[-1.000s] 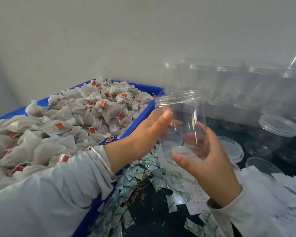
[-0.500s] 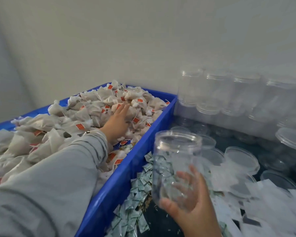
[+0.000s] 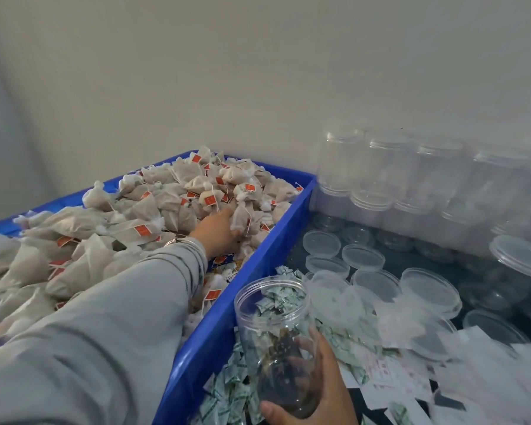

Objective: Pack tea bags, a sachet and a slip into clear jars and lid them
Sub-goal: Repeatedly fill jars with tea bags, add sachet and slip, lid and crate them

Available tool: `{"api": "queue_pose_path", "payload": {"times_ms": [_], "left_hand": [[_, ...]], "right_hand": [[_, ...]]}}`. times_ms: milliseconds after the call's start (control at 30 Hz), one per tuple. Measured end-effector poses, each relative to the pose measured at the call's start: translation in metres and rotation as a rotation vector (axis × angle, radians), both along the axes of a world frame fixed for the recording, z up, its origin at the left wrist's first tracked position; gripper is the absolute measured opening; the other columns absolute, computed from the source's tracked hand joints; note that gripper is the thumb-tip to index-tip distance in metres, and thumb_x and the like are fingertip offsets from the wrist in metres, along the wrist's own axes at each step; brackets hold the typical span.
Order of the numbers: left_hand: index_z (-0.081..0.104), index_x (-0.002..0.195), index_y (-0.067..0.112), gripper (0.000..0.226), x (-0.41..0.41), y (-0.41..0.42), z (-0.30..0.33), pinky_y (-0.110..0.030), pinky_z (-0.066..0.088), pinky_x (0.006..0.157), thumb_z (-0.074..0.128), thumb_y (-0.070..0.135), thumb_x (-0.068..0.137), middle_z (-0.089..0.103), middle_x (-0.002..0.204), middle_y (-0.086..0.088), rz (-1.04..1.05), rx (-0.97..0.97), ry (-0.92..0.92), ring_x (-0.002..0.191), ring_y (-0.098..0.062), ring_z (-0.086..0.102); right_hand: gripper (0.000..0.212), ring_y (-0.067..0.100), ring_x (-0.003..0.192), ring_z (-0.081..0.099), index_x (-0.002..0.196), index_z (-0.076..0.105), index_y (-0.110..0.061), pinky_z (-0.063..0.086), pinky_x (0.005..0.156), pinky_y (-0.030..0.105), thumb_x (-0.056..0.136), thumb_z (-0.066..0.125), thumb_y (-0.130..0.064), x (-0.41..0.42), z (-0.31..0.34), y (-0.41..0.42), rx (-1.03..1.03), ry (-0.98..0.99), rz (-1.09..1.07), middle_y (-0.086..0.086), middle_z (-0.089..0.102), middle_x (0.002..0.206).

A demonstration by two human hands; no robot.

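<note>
My right hand [image 3: 316,391] grips an empty clear jar [image 3: 273,326] by its base, open mouth up, just right of the blue bin's wall. My left hand [image 3: 219,230] reaches into the blue bin [image 3: 239,289] and its fingers curl round a tea bag [image 3: 241,217] in the pile of beige tea bags with orange tags [image 3: 154,204]. Green-and-white sachets [image 3: 227,391] lie heaped under the jar. White paper slips [image 3: 488,372] are spread at the lower right. Loose clear lids [image 3: 362,257] lie on the dark table.
Rows of stacked empty clear jars [image 3: 387,176] stand along the wall at the back right. A larger lidded jar [image 3: 521,259] stands at the right edge. The beige wall rises close behind the bin.
My left hand has let go of the jar, moved into the bin and reached further into the tea bags. My right hand has lowered the jar beside the bin.
</note>
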State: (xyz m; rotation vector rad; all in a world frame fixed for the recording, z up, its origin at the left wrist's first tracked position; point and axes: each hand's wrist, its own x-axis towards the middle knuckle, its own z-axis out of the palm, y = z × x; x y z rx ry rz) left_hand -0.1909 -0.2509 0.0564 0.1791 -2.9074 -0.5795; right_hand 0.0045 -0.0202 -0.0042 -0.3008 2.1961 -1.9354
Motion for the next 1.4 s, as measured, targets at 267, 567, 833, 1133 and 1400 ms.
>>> {"api": "queue_pose_path", "payload": {"times_ms": [267,567,833,1133,1400], "left_hand": [[0.049,0.071,0.013,0.015,0.004,0.01,0.02,-0.024,0.043,0.051,0.059,0.018,0.081,0.061,0.065,-0.003,0.096,0.351,0.013,0.054,-0.015,0.053],[0.056,0.098,0.016,0.038,0.064,0.036,0.063,-0.032,0.059,0.064,0.058,-0.015,0.077,0.063,0.093,-0.01,-0.124,1.046,-0.008,0.08,-0.022,0.067],[0.068,0.079,0.011,0.033,0.093,0.063,0.072,-0.025,0.057,0.062,0.051,-0.017,0.075,0.069,0.079,-0.008,-0.517,1.169,-0.263,0.072,-0.017,0.068],[0.068,0.084,0.018,0.031,0.1,0.067,0.068,-0.015,0.049,0.071,0.06,-0.012,0.08,0.069,0.082,0.003,-0.6,0.691,-0.221,0.073,-0.003,0.061],[0.059,0.085,0.018,0.028,0.082,0.055,0.068,-0.008,0.04,0.051,0.052,-0.009,0.083,0.066,0.083,0.005,-0.3,0.751,-0.038,0.051,0.009,0.052]], "right_hand": [[0.123,0.006,0.113,0.057,0.125,0.031,-0.047,0.051,0.095,0.038,0.019,0.091,-0.057,-0.002,0.002,0.004,-0.067,-0.019,0.036,-0.025,0.045,0.128],[0.106,0.009,0.111,0.057,0.119,0.037,-0.047,0.055,0.087,0.029,0.027,0.089,-0.041,-0.004,-0.002,0.006,-0.087,-0.006,-0.042,-0.021,0.047,0.127],[0.105,0.011,0.111,0.059,0.117,0.037,-0.055,0.054,0.09,0.037,0.025,0.087,-0.044,-0.005,-0.007,0.006,-0.12,0.015,-0.144,-0.023,0.047,0.125],[0.106,0.002,0.102,0.062,0.117,0.036,-0.061,0.057,0.076,0.025,0.026,0.087,-0.041,-0.005,-0.011,0.004,-0.162,0.025,-0.175,-0.031,0.051,0.118],[0.1,0.011,0.116,0.058,0.119,0.041,-0.058,0.048,0.098,0.047,0.032,0.087,-0.042,-0.003,-0.012,0.006,-0.203,0.049,-0.172,-0.03,0.058,0.119]]}}
